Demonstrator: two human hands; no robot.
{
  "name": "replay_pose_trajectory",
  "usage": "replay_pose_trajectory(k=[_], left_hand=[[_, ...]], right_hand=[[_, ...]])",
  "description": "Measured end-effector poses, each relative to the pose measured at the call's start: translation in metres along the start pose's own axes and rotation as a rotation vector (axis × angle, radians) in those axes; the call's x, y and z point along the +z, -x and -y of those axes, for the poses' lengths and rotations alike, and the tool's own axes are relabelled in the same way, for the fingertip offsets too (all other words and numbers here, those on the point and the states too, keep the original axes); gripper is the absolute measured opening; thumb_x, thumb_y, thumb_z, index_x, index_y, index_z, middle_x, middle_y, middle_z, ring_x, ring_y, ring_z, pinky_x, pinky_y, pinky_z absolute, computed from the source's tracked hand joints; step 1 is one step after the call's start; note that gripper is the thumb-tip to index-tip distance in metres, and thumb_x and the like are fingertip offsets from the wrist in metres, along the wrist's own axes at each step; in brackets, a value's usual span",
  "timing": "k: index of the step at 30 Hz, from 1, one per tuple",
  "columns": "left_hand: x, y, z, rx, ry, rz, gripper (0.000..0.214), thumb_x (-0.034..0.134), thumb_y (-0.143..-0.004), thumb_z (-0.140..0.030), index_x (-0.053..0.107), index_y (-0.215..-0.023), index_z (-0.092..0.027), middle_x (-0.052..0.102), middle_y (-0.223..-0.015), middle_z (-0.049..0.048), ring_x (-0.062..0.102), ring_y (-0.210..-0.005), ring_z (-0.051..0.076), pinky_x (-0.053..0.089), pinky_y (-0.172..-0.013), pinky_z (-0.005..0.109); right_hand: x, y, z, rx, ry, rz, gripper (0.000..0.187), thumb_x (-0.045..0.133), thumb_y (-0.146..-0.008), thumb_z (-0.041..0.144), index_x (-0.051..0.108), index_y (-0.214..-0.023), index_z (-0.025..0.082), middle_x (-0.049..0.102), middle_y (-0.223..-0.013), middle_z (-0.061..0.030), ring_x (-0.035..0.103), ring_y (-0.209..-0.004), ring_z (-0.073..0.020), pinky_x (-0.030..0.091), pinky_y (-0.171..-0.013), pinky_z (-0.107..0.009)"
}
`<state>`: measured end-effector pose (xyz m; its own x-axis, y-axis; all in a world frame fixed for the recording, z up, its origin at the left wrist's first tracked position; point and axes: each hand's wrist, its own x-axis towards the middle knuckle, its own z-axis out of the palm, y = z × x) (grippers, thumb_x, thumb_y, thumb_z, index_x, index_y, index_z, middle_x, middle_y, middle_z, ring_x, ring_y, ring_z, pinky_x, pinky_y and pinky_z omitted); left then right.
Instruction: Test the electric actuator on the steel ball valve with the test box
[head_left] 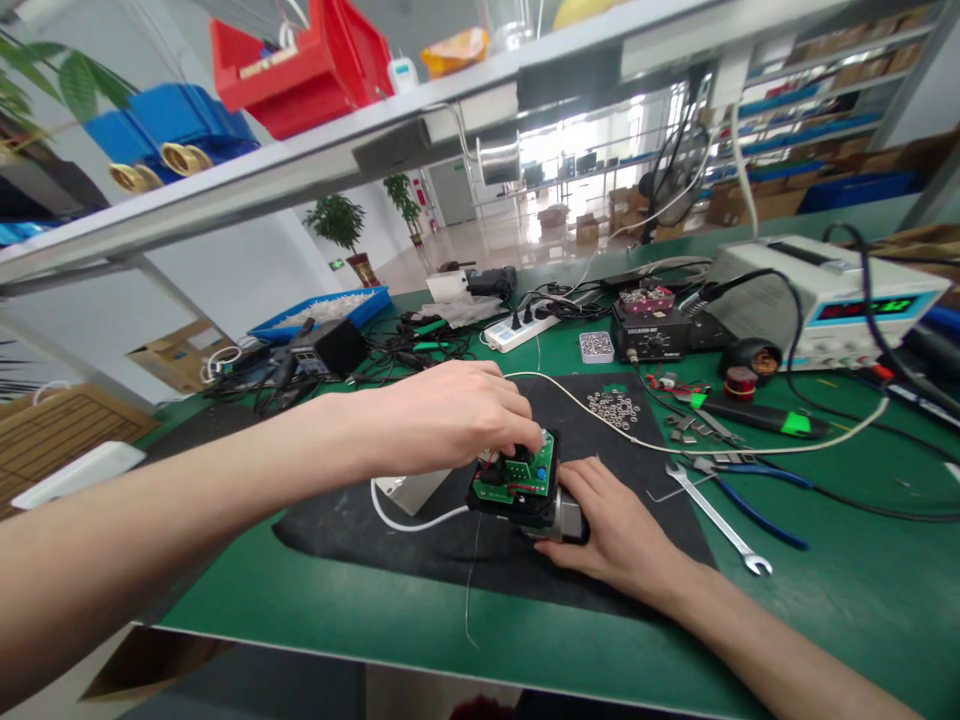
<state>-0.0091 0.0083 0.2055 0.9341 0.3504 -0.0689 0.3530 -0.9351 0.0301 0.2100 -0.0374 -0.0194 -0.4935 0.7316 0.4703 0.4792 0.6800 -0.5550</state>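
A black housing with a green circuit board (pixel 534 473) facing up sits above the dark mat (pixel 360 535). Reaching across it, my left hand (pixel 480 415) has its fingers curled together at the board's far edge; what they hold, if anything, is hidden. My right hand (pixel 611 525) wraps around the silver metal body (pixel 568 522) under the housing, thumb in front. A white cable (pixel 420 527) runs from the housing's left side towards a pale box (pixel 415 490) behind my left wrist.
Several small nuts (pixel 615 410) lie at the mat's back. To the right are a wrench (pixel 724 525), blue-handled pliers (pixel 765 510), and a power supply (pixel 817 300). A power strip (pixel 517 330) lies behind. Overhead runs a shelf (pixel 300 165) with red and blue bins.
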Motion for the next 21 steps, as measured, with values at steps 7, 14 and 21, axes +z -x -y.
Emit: replay_pose_trajectory(k=[7,14,21], left_hand=[[-0.0008,0.0015,0.0002,-0.045,0.062,0.096,0.040,0.048,-0.104,-0.010,0.082,-0.107,-0.031,0.081,-0.112,0.0100,0.075,-0.113,0.028,0.060,-0.107,0.042],[-0.0014,0.0039,-0.0029,-0.050,0.108,0.064,0.033,0.054,-0.104,-0.014,0.083,-0.103,-0.029,0.080,-0.107,0.0107,0.077,-0.108,0.027,0.065,-0.100,0.039],[-0.0004,0.0072,-0.0006,0.063,0.019,0.051,0.034,0.061,-0.096,0.000,0.081,-0.111,-0.024,0.081,-0.111,0.0099,0.079,-0.101,0.023,0.066,-0.091,0.031]], right_hand=[[-0.0005,-0.0007,0.0010,0.016,-0.030,0.009,0.051,0.092,-0.087,0.028,0.060,-0.127,0.022,0.073,-0.125,-0.0102,0.067,-0.111,-0.0336,0.059,-0.095,-0.054],[-0.0014,-0.0006,0.0020,0.018,-0.028,0.017,0.051,0.092,-0.087,0.026,0.061,-0.127,0.022,0.073,-0.126,-0.0097,0.067,-0.112,-0.0332,0.058,-0.096,-0.053],[-0.0008,-0.0006,0.0002,0.008,-0.036,0.022,0.051,0.092,-0.087,0.026,0.061,-0.127,0.021,0.073,-0.126,-0.0107,0.066,-0.112,-0.0334,0.058,-0.096,-0.052]])
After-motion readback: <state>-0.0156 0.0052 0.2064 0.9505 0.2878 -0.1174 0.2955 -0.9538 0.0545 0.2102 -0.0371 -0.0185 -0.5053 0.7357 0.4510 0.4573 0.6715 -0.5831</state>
